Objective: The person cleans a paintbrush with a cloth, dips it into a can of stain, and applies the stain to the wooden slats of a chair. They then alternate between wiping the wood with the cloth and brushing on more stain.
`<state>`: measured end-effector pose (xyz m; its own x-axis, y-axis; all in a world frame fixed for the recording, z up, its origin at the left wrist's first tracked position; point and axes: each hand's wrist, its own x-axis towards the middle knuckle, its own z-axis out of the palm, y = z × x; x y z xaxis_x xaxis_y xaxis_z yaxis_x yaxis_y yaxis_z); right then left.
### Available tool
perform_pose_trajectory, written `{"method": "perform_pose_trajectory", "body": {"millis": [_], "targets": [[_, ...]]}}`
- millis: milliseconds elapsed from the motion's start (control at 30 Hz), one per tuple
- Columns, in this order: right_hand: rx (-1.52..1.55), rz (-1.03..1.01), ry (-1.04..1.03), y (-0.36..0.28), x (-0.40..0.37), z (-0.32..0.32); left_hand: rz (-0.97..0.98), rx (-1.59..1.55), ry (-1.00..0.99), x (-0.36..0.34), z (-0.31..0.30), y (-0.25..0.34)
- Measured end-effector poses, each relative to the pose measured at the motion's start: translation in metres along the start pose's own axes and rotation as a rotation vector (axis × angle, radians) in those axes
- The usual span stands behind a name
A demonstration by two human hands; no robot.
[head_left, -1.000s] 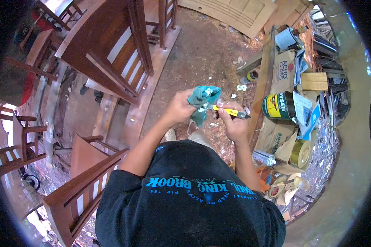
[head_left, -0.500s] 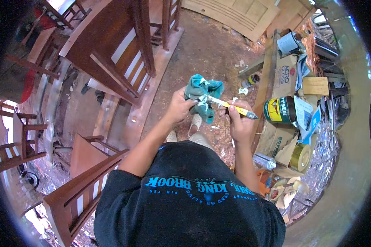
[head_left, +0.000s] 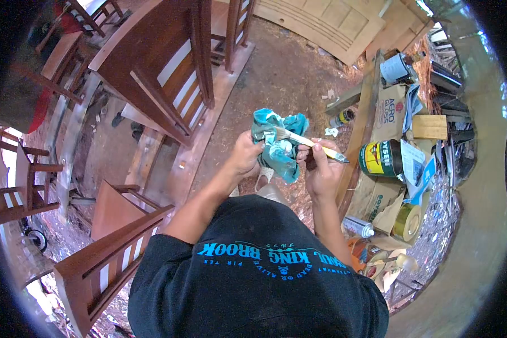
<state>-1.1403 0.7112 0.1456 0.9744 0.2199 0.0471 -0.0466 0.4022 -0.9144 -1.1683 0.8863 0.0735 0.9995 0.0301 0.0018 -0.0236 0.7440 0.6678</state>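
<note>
My left hand (head_left: 247, 154) is closed on the left side of a crumpled teal rag (head_left: 281, 160), which is stained with white. The rag lies partly opened, its lower end hanging down. In my right hand (head_left: 322, 169) a paintbrush (head_left: 328, 151) with a pale yellow handle and a dark handle end is pinched between thumb and fingers. Its bristle end points left and rests against the rag's white-smeared middle.
On the right, a wooden bench (head_left: 361, 141) carries a green-and-yellow paint can (head_left: 381, 159), a spray can (head_left: 359, 226), a cardboard box (head_left: 390, 110) and a round tin (head_left: 407, 221). Brown wooden chairs (head_left: 152, 62) stand to the left. Wooden panels (head_left: 327, 28) lie at the far end.
The rag has been spread wider, showing more of its white-stained inside. The brush's bristle end, earlier at the rag's edge, now lies over its middle. Both hands keep their hold.
</note>
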Motion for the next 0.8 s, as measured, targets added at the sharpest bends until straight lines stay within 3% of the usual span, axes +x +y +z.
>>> {"method": "perform_pose_trajectory", "body": {"millis": [67,267,433,633,733,800], "targets": [[0.038,0.049,0.0,0.001,-0.001,-0.002,0.025,-0.051,0.004,0.0,-0.002,-0.006],[-0.258,-0.135,-0.092,0.003,-0.012,0.003,0.025,0.021,0.143,0.002,-0.005,-0.01],[-0.17,-0.115,-0.068,0.005,-0.01,-0.001,0.008,-0.066,0.037,0.003,-0.007,-0.011],[-0.157,-0.075,-0.019,0.002,-0.01,-0.01,0.046,-0.059,0.064,-0.002,0.008,-0.012],[-0.244,-0.081,-0.029,0.003,-0.014,-0.009,0.036,0.034,0.191,-0.001,0.005,-0.015],[-0.235,-0.073,-0.077,0.001,-0.017,-0.008,0.073,0.204,0.14,0.001,-0.012,-0.017]]}}
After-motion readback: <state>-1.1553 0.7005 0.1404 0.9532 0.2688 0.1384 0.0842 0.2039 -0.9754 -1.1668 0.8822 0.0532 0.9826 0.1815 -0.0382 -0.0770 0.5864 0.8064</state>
